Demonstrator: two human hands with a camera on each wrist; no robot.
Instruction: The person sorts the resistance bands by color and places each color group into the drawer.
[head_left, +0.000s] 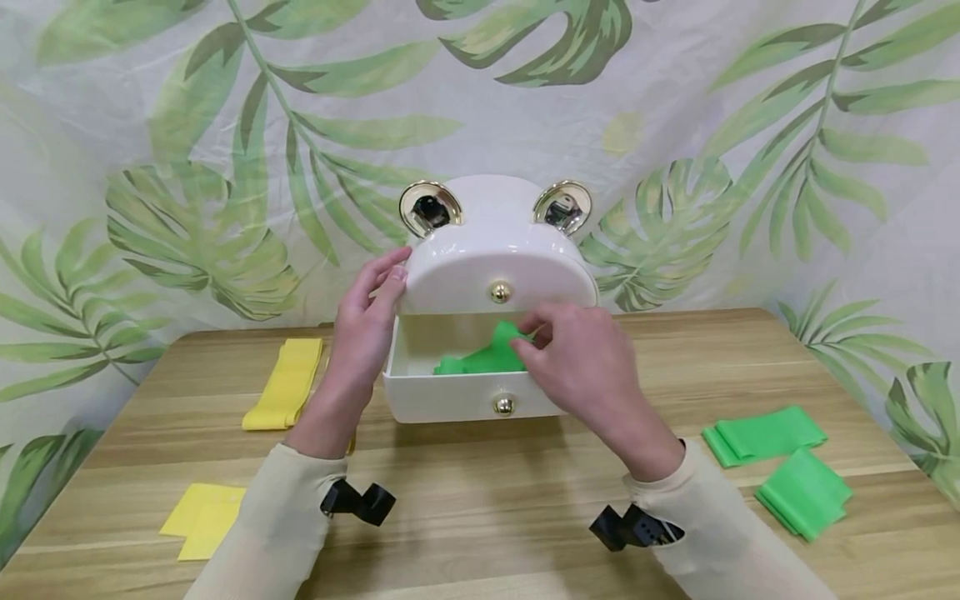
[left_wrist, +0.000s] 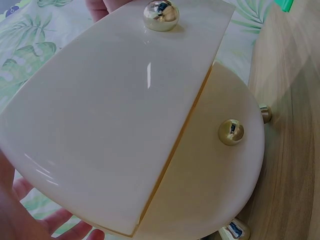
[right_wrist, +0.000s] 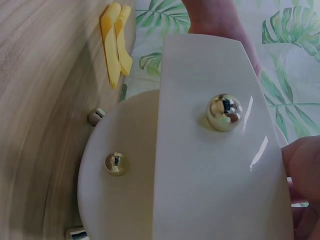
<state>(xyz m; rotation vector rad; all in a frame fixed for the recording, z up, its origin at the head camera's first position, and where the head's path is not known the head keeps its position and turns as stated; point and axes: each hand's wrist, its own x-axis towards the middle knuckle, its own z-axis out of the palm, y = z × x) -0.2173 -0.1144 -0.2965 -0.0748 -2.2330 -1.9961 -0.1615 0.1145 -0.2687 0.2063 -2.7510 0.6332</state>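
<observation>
A white rounded storage box (head_left: 487, 200) with gold-rimmed mirrored ears stands on the table, its middle drawer (head_left: 442, 400) pulled out. Inside that drawer lies a crumpled green strip (head_left: 491, 354) of flat, bendy material. My right hand (head_left: 581, 358) reaches over the drawer's right side and pinches the strip between thumb and fingers. Against the upper left side of the box rests my left hand (head_left: 367, 321), fingers extended. Below the pulled-out drawer, the left wrist view shows a lower front (left_wrist: 240, 165) with its own gold knob (left_wrist: 231, 132), pushed in.
Two folded green strips (head_left: 772, 435) lie at the right of the wooden table (head_left: 465, 517). At the left is a long folded yellow strip (head_left: 285, 383), with shorter yellow pieces (head_left: 206, 517) nearer the front. A leaf-patterned cloth (head_left: 337, 167) hangs behind the box.
</observation>
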